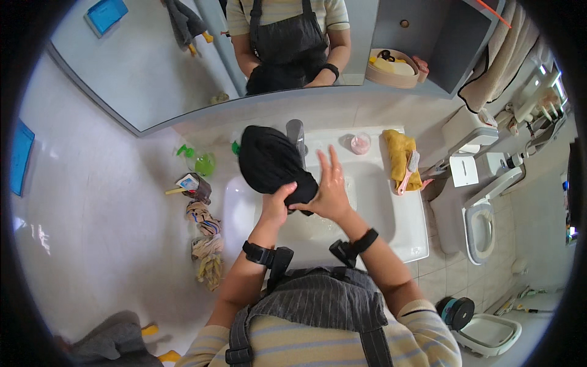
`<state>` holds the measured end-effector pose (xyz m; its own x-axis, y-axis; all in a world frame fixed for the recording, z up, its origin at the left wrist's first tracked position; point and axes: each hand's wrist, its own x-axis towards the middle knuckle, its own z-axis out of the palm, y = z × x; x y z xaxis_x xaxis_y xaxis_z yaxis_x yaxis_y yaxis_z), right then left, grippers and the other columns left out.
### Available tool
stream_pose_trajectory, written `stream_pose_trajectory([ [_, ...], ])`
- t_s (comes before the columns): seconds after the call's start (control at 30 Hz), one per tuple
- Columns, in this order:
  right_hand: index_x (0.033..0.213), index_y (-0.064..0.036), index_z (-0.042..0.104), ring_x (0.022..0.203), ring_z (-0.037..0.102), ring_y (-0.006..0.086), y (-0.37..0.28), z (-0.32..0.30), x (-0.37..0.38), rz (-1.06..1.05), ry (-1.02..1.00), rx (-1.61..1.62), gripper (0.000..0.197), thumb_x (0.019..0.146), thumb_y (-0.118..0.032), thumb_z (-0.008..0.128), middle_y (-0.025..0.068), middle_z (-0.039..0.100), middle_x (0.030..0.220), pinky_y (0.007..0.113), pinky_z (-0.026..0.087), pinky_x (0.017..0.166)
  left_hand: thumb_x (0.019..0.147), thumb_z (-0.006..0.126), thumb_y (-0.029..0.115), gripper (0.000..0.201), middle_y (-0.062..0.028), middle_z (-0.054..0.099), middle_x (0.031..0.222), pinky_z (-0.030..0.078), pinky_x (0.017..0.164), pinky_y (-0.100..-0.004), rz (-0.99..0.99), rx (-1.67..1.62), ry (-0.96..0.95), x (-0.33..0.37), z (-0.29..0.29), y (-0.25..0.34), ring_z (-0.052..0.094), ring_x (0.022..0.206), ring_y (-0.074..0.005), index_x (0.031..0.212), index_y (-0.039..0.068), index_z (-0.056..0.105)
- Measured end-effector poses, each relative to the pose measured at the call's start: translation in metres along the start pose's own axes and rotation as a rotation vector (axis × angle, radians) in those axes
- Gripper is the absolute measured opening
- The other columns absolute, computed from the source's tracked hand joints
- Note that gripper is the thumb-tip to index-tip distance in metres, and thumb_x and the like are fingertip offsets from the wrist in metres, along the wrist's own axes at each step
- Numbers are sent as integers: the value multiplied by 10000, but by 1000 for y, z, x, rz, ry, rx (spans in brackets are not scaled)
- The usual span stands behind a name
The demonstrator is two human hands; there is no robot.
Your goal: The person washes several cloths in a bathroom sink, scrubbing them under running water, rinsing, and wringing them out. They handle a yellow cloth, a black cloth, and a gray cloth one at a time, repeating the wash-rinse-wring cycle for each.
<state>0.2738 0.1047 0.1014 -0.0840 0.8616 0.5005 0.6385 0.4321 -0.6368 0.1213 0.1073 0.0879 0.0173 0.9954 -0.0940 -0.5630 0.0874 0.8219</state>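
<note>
The left hand has its fingers curled tight around the lower end of a black cloth, gripping it. The right hand lies against the same end with fingers spread, palm pressed to the fabric. The cloth's long axis runs from the hands up and left, toward the sink's back left corner, bulging wide there over the basin. It hides the foot of the faucet. A yellow cloth with a pink brush occupies the back right corner; the sink's right edge is bare. Bundled rags lie beyond its left edge.
</note>
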Motion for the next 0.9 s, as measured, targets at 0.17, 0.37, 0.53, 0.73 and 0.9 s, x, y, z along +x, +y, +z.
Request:
stream_pose_trajectory([
  [0.17, 1322, -110, 322, 1278, 257, 470, 3, 10, -56, -239, 101, 127, 944, 557, -266, 852, 269, 166, 1418, 531, 284, 1016, 773, 572, 314, 316, -54, 628, 971, 470, 852, -379, -38, -406, 266, 6, 30, 21, 604, 911, -230, 976, 73, 593],
  [0.37, 1313, -107, 322, 1265, 243, 519, 18, 41, -42, -372, 219, 193, 848, 598, -52, 775, 313, 150, 1411, 543, 268, 1030, 767, 558, 356, 357, -54, 630, 975, 473, 837, -368, -116, -421, 351, -18, 45, 32, 607, 903, -228, 987, 77, 595],
  [0.53, 1350, -45, 289, 1144, 436, 449, -9, 18, -7, -79, -57, 362, 856, 596, 3, 692, 278, 381, 1305, 442, 397, 945, 780, 564, 190, 314, -50, 596, 1028, 441, 876, -305, 2, -307, 343, -27, 36, 25, 576, 955, -176, 1046, 23, 576],
  [0.73, 1102, -6, 522, 734, 621, 317, 9, 14, -3, 108, -391, 477, 576, 561, -73, 709, 163, 630, 816, 362, 496, 721, 719, 558, 208, 498, -114, 566, 1157, 417, 933, -344, -111, -23, 74, -29, 11, 26, 560, 1022, -224, 1151, -36, 524],
  [0.9, 929, 21, 576, 653, 572, 159, 30, 15, 4, 319, -859, 826, 436, 508, -22, 684, 84, 620, 749, 275, 468, 624, 733, 566, 209, 485, -109, 587, 1117, 437, 902, -308, -87, -24, -168, -22, 6, 25, 564, 1001, -178, 1142, -49, 537],
])
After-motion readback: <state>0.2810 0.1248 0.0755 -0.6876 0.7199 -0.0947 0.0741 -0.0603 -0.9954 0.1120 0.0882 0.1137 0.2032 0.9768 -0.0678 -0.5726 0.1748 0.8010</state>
